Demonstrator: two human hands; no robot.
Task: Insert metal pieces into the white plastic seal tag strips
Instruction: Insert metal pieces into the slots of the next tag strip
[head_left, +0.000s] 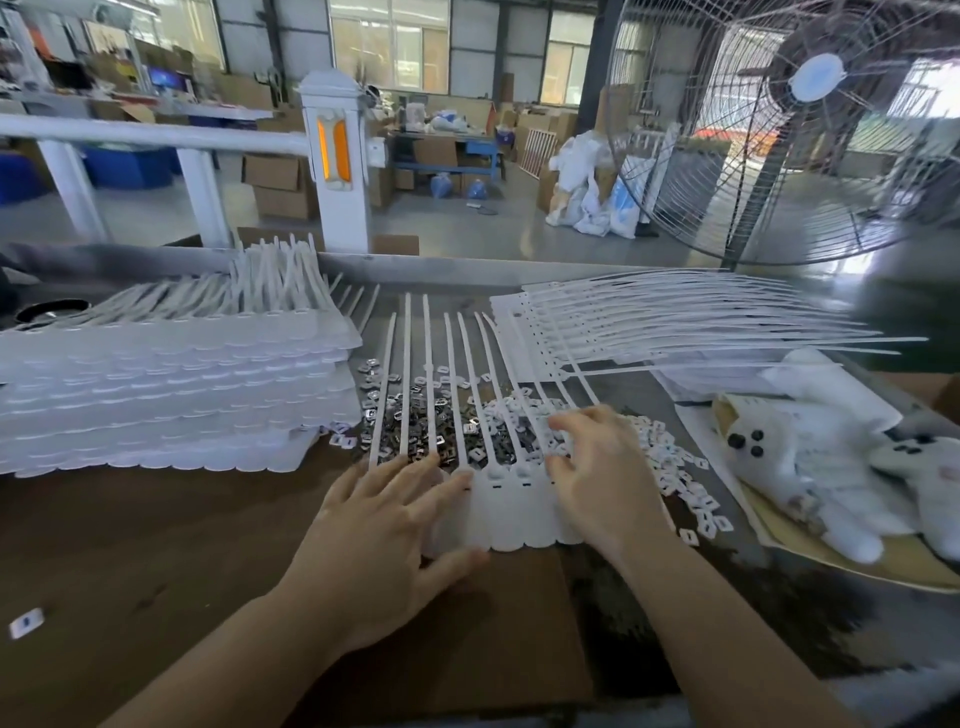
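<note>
Warehouse clutter fills the upper frame, with a big floor fan (810, 130) at upper right; lower down runs a dark worktable (130, 545). At centre lies the sheet of white seal tag strips (511, 512), its tails reaching up the frame across a heap of metal pieces (415, 421). More white strips are stacked at left (171, 384) and fanned out at upper right (675, 322).

What could go wrong, I'd judge: the sheet sits partly on that loose heap, so a nudge could tilt it or scatter pieces, and a small piece could slip from the fingers or enter a slot crooked.

The left hand (384, 535) lies flat on the left end of the sheet, fingers spread and straight, thumb along its lower edge, pinning it. The right hand (597, 467) hovers palm-down over the right end, fingers bent toward the tag heads; whether they pinch a piece I cannot tell.
</note>
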